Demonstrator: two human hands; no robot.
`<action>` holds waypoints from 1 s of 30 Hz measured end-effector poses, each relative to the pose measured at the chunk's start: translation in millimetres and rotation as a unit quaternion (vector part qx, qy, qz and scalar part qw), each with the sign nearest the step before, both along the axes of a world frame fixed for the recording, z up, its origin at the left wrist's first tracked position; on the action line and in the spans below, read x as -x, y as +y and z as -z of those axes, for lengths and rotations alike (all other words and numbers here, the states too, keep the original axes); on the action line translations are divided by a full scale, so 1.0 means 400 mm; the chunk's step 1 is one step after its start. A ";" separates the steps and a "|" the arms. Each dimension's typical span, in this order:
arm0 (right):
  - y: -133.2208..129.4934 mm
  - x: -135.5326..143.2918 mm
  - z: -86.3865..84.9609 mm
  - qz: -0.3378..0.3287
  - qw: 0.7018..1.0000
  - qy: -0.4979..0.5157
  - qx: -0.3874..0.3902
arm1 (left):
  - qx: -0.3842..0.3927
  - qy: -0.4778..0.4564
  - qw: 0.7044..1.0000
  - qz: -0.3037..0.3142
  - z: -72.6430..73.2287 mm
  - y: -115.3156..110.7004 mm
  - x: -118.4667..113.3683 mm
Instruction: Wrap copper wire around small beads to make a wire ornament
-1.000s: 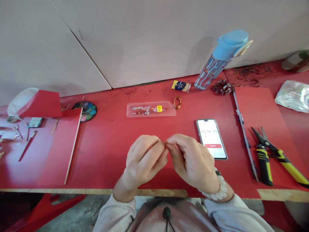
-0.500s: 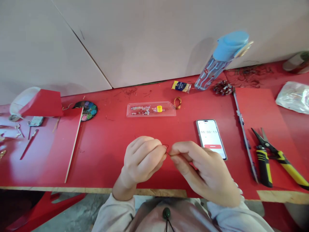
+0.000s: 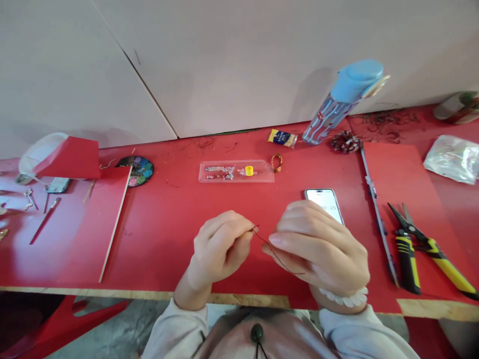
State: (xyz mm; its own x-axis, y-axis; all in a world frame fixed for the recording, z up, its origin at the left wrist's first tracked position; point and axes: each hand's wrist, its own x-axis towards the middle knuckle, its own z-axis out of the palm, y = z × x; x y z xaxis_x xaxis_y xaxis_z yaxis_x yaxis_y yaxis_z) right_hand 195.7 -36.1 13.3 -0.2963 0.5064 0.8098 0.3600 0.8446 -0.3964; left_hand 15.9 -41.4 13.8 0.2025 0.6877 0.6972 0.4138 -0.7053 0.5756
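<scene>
Head view, the person's hands and a thin dark-red thread, with twelve o'clock toward the wall. The thread [image 3: 276, 256] leaves the fingertips of the left hand [image 3: 220, 247], which are closed in a pinch on its upper part; a short tip juts out beside them. Its long axis slants from there toward between four and five o'clock, across the fingers of the right hand [image 3: 324, 247], to a loose-looking lower end. The right hand, at three o'clock from the left, is partly curled and lies nearer that end; whether it grips the thread cannot be told. The clear bead tray [image 3: 265, 175] lies between eleven and twelve o'clock from the left fingertips, well apart.
</scene>
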 end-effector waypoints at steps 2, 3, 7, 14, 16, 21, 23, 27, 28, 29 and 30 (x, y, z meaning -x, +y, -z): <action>0.003 -0.001 0.001 0.011 1.000 -0.009 -0.008 | 0.020 0.019 1.000 0.011 -0.002 0.002 0.002; 0.003 0.000 0.001 0.018 1.000 -0.015 -0.006 | 0.030 0.029 0.999 0.018 -0.003 0.003 0.002; -0.002 0.008 -0.001 0.038 0.999 -0.020 0.020 | 0.044 0.038 0.998 0.036 -0.004 0.008 0.004; -0.001 0.010 0.007 0.050 0.998 -0.013 0.023 | 0.042 0.035 0.998 0.023 0.001 0.007 0.005; -0.001 0.010 0.008 0.049 0.999 -0.003 0.019 | 0.054 0.033 0.998 0.011 0.003 0.003 0.003; 0.001 0.008 0.007 0.046 0.999 0.007 0.009 | 0.052 0.024 0.998 -0.025 0.006 -0.002 -0.005; 0.004 0.005 0.009 0.048 0.999 0.010 0.004 | 0.036 0.030 0.999 -0.021 0.004 -0.001 -0.008; 0.000 0.002 0.009 0.043 0.999 0.011 0.007 | 0.017 0.031 0.999 -0.035 0.004 -0.002 -0.009; -0.005 0.003 0.006 0.042 0.999 0.027 0.006 | 0.013 0.024 0.999 -0.046 0.007 -0.002 -0.009; -0.012 0.004 0.000 0.043 0.998 0.050 0.004 | 0.008 0.014 0.998 -0.059 0.010 -0.002 -0.008; -0.020 0.005 -0.006 0.048 0.995 0.084 -0.005 | 0.004 0.002 0.997 -0.071 0.015 -0.001 -0.008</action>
